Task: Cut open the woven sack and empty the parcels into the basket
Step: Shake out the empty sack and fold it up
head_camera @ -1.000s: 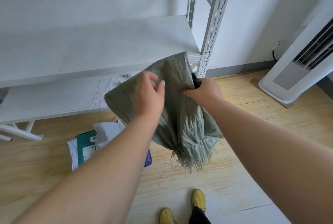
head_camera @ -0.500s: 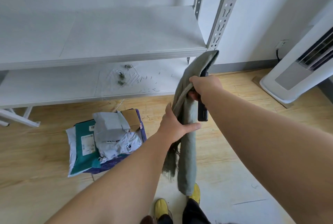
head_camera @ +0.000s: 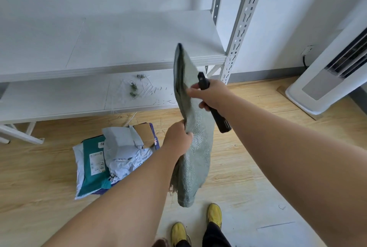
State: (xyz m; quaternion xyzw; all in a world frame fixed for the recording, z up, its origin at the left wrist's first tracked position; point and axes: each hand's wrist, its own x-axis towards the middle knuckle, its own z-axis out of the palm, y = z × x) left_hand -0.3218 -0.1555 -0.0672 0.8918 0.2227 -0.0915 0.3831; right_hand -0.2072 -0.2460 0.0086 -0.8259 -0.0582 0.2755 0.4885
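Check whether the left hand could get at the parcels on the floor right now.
Probably not: the left hand grips the woven sack, and the parcels lie well below it.

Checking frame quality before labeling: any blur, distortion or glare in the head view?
Head view: strong wide-angle bowing, the shelf upright leans and curves; soft daylight, no glare, faint shadows; slight motion blur on the sack and both hands, left and right; parcels fairly sharp.

My one camera sits on my head, looking forward and steeply down along both forearms to my yellow shoes (head_camera: 214, 214) (bottom edge), close to my hands, with floor and shelving (head_camera: 127, 48) beyond.
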